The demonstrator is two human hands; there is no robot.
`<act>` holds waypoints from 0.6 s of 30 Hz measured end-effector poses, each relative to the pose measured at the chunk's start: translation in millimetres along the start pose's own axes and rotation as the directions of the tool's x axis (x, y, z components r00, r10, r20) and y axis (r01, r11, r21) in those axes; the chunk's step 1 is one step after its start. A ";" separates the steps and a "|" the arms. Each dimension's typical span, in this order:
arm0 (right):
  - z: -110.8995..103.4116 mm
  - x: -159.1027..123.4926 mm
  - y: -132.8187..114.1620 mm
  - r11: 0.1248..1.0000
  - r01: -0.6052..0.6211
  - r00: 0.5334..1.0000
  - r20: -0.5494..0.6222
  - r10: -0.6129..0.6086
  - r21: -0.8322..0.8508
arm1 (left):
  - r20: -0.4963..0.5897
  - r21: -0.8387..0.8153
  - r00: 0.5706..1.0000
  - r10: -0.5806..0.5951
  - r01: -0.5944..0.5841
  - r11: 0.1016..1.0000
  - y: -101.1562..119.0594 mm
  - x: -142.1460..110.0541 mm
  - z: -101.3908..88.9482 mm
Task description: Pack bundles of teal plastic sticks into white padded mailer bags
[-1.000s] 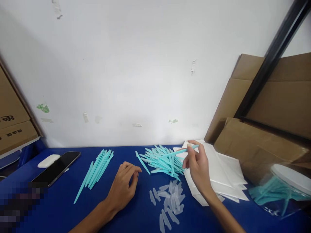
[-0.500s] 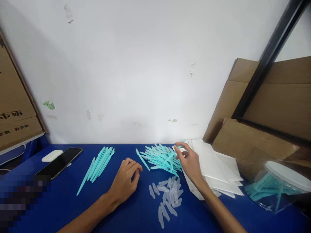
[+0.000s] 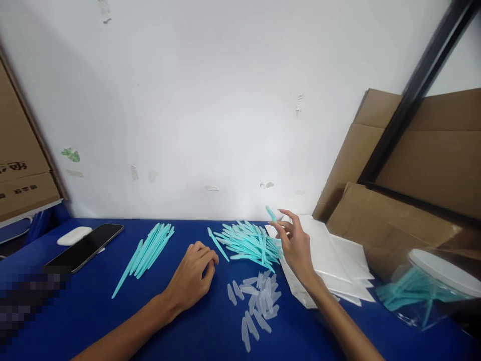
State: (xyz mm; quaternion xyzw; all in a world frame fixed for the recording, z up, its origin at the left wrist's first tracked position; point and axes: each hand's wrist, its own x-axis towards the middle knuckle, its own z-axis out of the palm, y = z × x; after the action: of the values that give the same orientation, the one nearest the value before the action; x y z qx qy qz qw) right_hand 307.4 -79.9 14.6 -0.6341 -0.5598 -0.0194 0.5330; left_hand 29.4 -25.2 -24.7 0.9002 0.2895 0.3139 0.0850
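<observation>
Right hand (image 3: 296, 245): I have one teal stick (image 3: 270, 213) pinched at the thumb and index fingertips. Visible length sticks out past the tips, tilted up and left, with the wall (image 3: 206, 115) behind it. Can't tell how much the fingers hide. Grip sits raised near the right end of the loose teal pile (image 3: 248, 243), white packets (image 3: 343, 258) below and to its right.

Left hand (image 3: 193, 273): loosely curled on the blue table (image 3: 210, 333), I see nothing in it. It's between the neater teal bundle (image 3: 154, 250) on its left and the pile. One single stick (image 3: 218, 244) lies just beyond its fingers; translucent pieces (image 3: 265, 297) lie near, to its right.
</observation>
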 end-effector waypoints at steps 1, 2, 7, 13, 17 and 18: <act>-0.2 0.1 0.7 0.999 0.018 1.000 0.026 -0.017 -0.036 | 0.003 0.001 1.000 0.001 -0.001 1.000 0.0 0.1 -0.2; -0.3 0.1 1.5 0.996 0.045 0.997 0.058 -0.041 -0.071 | 0.005 0.002 1.000 0.001 -0.001 1.000 0.0 0.4 -0.5; 1.8 -0.4 8.5 0.976 0.140 0.982 0.146 -0.117 -0.165 | 0.018 0.001 1.000 -0.008 0.008 1.000 0.4 2.1 -1.0; 6.8 0.0 18.2 0.953 0.219 0.951 0.264 -0.161 -0.209 | 0.026 0.019 0.999 -0.041 0.040 0.999 -0.5 2.5 0.0; 9.1 -2.7 19.7 0.931 0.246 0.923 0.360 -0.140 -0.270 | 0.037 0.015 0.998 -0.057 0.056 0.998 0.0 2.6 0.0; 8.7 -3.1 19.6 0.925 0.247 0.923 0.361 -0.134 -0.288 | 0.041 0.014 0.997 -0.058 0.058 0.998 0.2 2.8 0.0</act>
State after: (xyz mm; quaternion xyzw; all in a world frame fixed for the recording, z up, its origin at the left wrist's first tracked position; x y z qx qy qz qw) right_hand 315.6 -72.1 -3.9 -0.6495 -0.6909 -0.0567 0.3126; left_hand 31.2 -23.7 -23.2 0.8983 0.3156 0.2907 0.0944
